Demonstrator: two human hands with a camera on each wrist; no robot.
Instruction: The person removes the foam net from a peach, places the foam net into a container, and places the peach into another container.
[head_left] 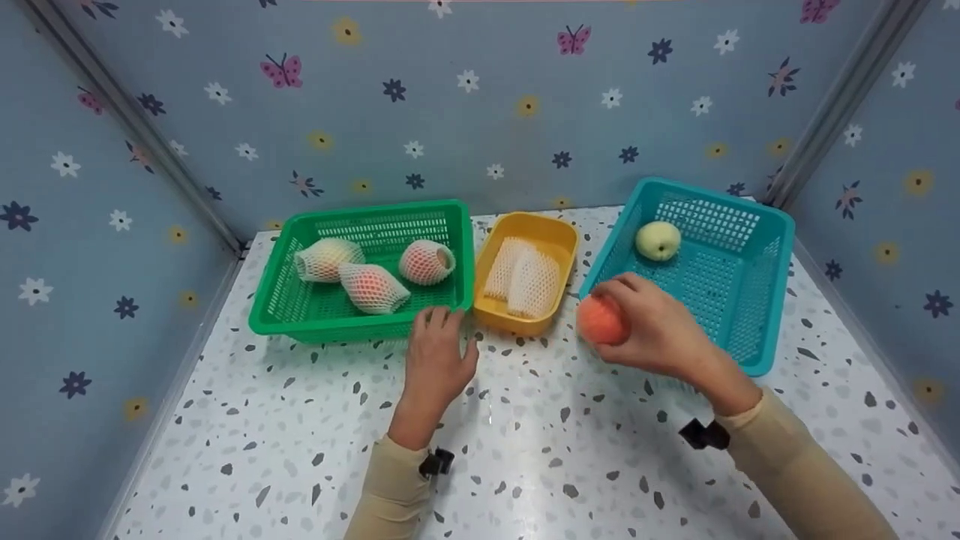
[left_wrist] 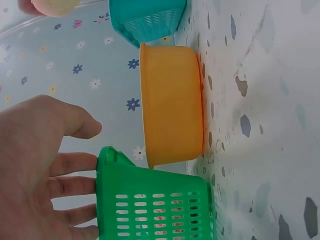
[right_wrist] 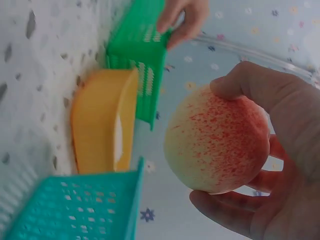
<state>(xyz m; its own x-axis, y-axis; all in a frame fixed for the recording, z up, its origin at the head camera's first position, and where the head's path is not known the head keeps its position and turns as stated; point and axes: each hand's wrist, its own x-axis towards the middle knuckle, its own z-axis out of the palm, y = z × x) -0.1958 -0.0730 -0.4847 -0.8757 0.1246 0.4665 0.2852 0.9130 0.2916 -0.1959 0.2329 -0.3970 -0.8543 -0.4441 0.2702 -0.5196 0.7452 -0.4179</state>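
Observation:
My right hand (head_left: 660, 330) grips a bare peach (right_wrist: 217, 140), red on one side and pale yellow on the other, held up by the near left corner of the blue basket (head_left: 766, 300). Inside that basket lies a pale yellow-green fruit (head_left: 658, 241). My left hand (head_left: 439, 360) has its fingers extended at the near right rim of the green basket (head_left: 360, 327), with nothing in its grasp. Three fruits in white foam nets sit in the green basket, one of them a netted fruit (head_left: 373, 288) nearest the front.
Between the two baskets stands a yellow tub (head_left: 517, 324) with white foam nets (head_left: 534, 283) in it. All three containers stand on a speckled white tabletop (head_left: 510, 450). A flowered wall (head_left: 450, 112) rises behind them, with side walls left and right.

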